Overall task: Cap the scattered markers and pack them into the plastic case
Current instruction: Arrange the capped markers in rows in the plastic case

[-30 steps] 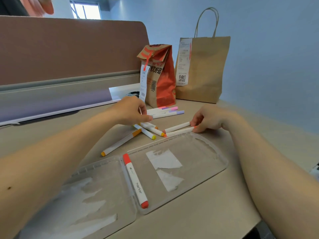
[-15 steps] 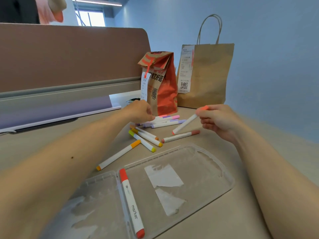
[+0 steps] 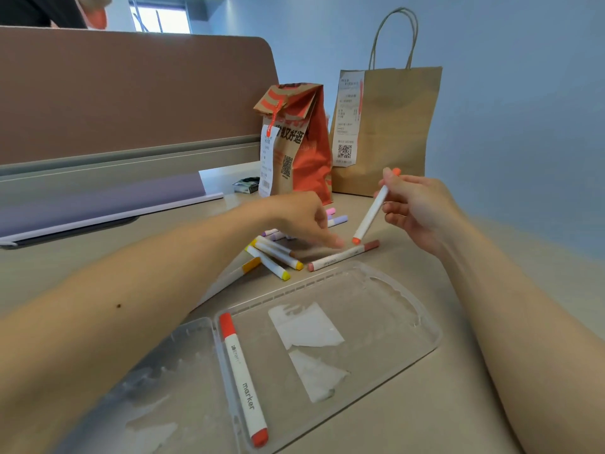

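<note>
A clear plastic case (image 3: 422, 326) lies open on the desk, and one red-capped marker (image 3: 244, 380) lies inside it by the hinge. Behind the case lies a heap of white markers (image 3: 278, 255) with yellow, orange, pink and purple caps, plus a brown-capped marker (image 3: 342, 256) nearest the case. My right hand (image 3: 417, 209) pinches an orange-capped marker (image 3: 371, 214) above the desk, tilted with its lower end toward the heap. My left hand (image 3: 304, 217) hovers over the heap with a blurred finger stretched toward the brown-capped marker; it holds nothing that I can see.
A red-printed paper bag (image 3: 301, 142) and a brown handled paper bag (image 3: 393, 132) stand behind the markers. A brown partition (image 3: 131, 90) runs along the back left, with a purple folder (image 3: 98, 198) beneath it. Another person's hand shows at top left.
My right hand has picked the orange-capped marker off the desk and raised it. My left hand has moved from the heap's back toward the brown-capped marker.
</note>
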Motion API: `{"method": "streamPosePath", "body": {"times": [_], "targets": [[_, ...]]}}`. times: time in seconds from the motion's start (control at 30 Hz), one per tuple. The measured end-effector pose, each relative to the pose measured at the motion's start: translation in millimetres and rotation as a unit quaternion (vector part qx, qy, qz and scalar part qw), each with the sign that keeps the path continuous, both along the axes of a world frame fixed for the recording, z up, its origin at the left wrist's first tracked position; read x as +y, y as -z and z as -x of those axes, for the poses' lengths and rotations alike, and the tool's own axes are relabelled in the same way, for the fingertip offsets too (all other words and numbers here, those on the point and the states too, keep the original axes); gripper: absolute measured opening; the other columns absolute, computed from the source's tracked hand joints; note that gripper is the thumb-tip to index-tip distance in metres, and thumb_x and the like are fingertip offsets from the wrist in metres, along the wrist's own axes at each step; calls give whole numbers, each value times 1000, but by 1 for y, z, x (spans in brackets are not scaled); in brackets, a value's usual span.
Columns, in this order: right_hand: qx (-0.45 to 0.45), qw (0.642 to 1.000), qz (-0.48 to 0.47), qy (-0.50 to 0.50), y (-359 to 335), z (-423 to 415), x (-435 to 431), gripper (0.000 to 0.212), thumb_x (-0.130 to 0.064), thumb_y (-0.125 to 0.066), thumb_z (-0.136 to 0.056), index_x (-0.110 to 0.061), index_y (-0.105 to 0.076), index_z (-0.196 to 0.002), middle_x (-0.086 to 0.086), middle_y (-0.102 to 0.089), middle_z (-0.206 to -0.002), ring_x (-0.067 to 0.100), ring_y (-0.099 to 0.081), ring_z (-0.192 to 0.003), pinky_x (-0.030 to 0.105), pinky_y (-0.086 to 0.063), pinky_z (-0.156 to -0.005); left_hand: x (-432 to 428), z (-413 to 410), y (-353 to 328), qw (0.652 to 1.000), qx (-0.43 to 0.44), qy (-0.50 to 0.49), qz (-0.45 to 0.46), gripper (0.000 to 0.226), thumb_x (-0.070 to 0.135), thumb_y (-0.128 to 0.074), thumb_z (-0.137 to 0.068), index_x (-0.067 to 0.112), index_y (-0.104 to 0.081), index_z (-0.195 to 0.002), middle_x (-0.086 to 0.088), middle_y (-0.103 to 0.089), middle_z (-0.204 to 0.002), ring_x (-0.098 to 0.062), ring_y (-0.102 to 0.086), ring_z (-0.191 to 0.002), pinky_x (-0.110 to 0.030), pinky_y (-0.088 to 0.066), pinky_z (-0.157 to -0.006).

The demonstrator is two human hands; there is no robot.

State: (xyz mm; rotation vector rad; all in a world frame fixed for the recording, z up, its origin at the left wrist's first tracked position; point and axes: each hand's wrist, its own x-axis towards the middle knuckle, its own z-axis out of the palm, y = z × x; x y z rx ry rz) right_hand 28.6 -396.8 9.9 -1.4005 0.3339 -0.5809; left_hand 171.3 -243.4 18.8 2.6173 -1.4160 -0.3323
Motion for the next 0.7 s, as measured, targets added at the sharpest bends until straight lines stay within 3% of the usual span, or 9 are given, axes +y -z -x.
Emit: {"method": "streamPosePath", "body": {"times": [0.23, 0.4, 0.5, 0.6, 0.7], "targets": [[-23, 999, -19, -17, -2, 2, 6, 21, -29, -69, -91, -9, -66, -86, 1, -65, -64, 10, -51, -51, 20, -46, -49, -4, 17, 2, 996, -27, 51, -69, 27, 48, -68, -87, 21, -73, -84, 6, -66, -76, -10, -55, -68, -24, -43, -60], [-16, 999, -10, -39, 0, 0, 10, 23, -29, -69, -91, -6, -68, -88, 3, -61, -67, 10, -49, -50, 19, -46, -48, 22, -2, -13, 999, -32, -12, -5, 22, 27, -54, -98, 11, -65, -88, -2, -72, -86, -12, -62, -71, -19, -45, -58], [15, 997, 25, -75, 2, -2, 18, 25, -29, -69, -91, -4, -69, -88, 6, -58, -71, 9, -48, -48, 19, -44, -46, 46, -14, -14, 998, -12, -67, -11, 10, 15, -45, -100, 9, -53, -98, -10, -65, -98, -19, -57, -79, -29, -47, -68], [34, 993, 54, -102, 4, -4, 28, 25, -28, -69, -91, -4, -70, -88, 9, -58, -74, 9, -48, -47, 19, -45, -46, 68, -20, -8, 996, -13, -88, -10, 4, 20, -52, -98, 19, -53, -94, -3, -54, -96, -16, -46, -81, -29, -39, -72], [42, 989, 70, -126, 5, -4, 35, 25, -27, -68, -92, -2, -71, -90, 5, -61, -68, 9, -48, -48, 19, -45, -47, 86, -20, -2, 997, -24, -63, -27, 18, 31, -63, -94, 25, -64, -111, 5, -60, -101, -12, -52, -88, -25, -42, -75]]}}
